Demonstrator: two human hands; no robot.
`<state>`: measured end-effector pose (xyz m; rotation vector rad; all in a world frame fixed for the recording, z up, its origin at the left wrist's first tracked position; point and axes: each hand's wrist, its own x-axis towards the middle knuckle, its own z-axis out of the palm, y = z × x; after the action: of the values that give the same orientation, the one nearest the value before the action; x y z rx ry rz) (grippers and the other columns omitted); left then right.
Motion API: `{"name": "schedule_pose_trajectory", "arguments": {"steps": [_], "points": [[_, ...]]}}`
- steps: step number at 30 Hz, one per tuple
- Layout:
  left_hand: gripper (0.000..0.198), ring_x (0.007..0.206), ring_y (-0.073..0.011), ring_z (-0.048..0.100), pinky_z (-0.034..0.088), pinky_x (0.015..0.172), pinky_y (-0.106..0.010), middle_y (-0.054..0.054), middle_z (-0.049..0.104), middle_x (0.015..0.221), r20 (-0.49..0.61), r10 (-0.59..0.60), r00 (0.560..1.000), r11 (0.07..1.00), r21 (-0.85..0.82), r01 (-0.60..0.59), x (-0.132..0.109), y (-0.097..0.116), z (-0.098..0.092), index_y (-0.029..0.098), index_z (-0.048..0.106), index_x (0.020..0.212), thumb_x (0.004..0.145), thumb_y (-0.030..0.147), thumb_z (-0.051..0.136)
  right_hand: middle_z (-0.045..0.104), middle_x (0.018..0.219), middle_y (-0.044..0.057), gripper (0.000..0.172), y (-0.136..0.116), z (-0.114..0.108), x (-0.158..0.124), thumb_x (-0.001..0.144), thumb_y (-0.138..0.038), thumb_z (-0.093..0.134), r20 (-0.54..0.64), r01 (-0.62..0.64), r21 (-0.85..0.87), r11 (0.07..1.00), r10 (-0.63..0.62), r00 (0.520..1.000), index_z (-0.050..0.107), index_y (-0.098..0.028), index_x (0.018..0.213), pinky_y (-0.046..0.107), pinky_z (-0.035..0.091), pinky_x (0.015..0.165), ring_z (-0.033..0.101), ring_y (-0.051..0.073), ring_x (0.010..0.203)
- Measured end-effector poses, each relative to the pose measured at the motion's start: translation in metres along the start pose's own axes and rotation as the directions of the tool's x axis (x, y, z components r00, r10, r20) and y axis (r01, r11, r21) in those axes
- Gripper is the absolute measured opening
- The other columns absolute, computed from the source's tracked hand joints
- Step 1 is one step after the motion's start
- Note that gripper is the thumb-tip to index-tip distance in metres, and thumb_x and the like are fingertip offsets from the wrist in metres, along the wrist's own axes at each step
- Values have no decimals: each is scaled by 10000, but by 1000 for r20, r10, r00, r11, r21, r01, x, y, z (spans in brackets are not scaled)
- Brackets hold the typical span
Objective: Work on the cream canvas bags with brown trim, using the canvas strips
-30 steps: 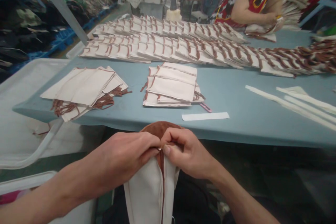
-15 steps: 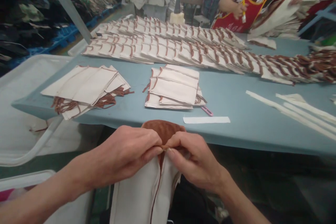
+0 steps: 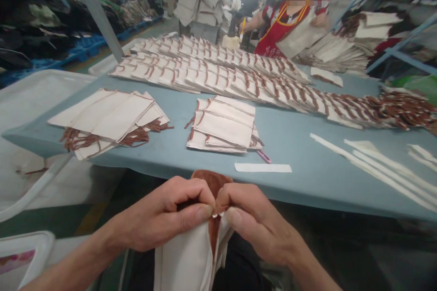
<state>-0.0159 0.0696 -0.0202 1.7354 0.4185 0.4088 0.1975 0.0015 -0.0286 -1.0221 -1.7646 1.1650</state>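
Observation:
In front of the table's near edge I hold a white fabric piece (image 3: 182, 259) with a brown lining (image 3: 210, 182) showing at its top and along its central slit. My left hand (image 3: 170, 213) pinches the left edge of that slit between thumb and fingers. Pressed close beside it, my right hand (image 3: 257, 220) pinches the right edge. The fingertips nearly meet, and they hide the exact spot they grip. Below the hands the piece hangs down with the slit partly spread.
On the blue table (image 3: 293, 200) lie a left stack of white pieces (image 3: 105, 113), a middle stack (image 3: 225, 122), a white strip (image 3: 262, 168), a small pink tool (image 3: 264, 156) and long pale strips (image 3: 382, 168). Overlapping rows (image 3: 218, 72) stretch behind. A person in a red apron (image 3: 273, 32) stands across.
My hands have drawn closer together and rolled inward at the slit. The view has tilted up a little. The person opposite appears further left, holding a white piece.

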Motion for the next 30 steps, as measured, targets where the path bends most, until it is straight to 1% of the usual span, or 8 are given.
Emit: {"name": "schedule_pose_trajectory", "arguments": {"steps": [4,9,12,16,19,22,24,30], "points": [[199,669,-86,462,362,629,-180,56,541,751,10,74,997,990,117,-75,-2,10,-5,176,590,845,1023,229,518,352,632,-64,489,-9,-2,11,1085,-464,431,77,36,-35,999,-33,997,376,-211,670,261,266,569,333,102,568],[229,635,-84,455,348,615,-194,62,524,698,-21,107,994,970,221,-100,-8,13,-14,172,569,774,993,239,585,336,623,-72,381,-17,4,17,1022,-242,513,86,184,-223,957,-169,982,345,-225,681,272,233,553,307,101,545],[322,598,-91,429,314,564,-216,59,482,645,-5,79,997,969,234,-76,-7,11,-20,168,537,704,970,321,634,332,594,-76,353,-21,8,18,949,-141,508,107,279,-368,887,-258,960,299,-240,682,284,218,532,287,108,521],[467,546,-92,310,230,505,-247,75,319,580,49,0,999,981,193,-9,-4,5,-30,198,386,617,958,419,617,422,563,-59,324,-18,11,19,923,-100,488,110,365,-566,739,-371,922,335,-253,681,297,232,521,338,124,504],[509,554,-98,253,211,514,-262,66,262,613,23,-23,999,988,154,19,-7,-2,-37,211,325,623,1020,496,466,510,580,-37,311,-5,6,16,968,-103,474,96,323,-631,706,-343,935,417,-241,696,291,277,536,418,129,518],[564,578,-116,296,262,550,-266,50,308,631,-74,-78,994,985,150,88,-14,-5,-39,196,406,640,1068,542,282,582,645,-15,269,13,-1,8,1004,-111,465,44,260,-621,739,-299,953,513,-223,765,277,340,573,502,137,568],[573,595,-125,325,293,575,-266,46,338,643,-100,-105,989,979,165,120,-20,-2,-35,185,467,671,1079,518,243,592,678,-9,232,28,-1,2,1018,-134,467,-19,206,-590,781,-268,963,556,-214,819,275,365,585,522,144,590],[414,679,-140,414,350,660,-258,32,422,712,22,-50,999,986,160,46,-23,12,-21,180,501,749,1045,397,308,602,715,7,291,60,24,-1,1069,-205,404,-117,79,-496,865,-157,981,569,-202,829,272,436,618,564,154,636]]}}
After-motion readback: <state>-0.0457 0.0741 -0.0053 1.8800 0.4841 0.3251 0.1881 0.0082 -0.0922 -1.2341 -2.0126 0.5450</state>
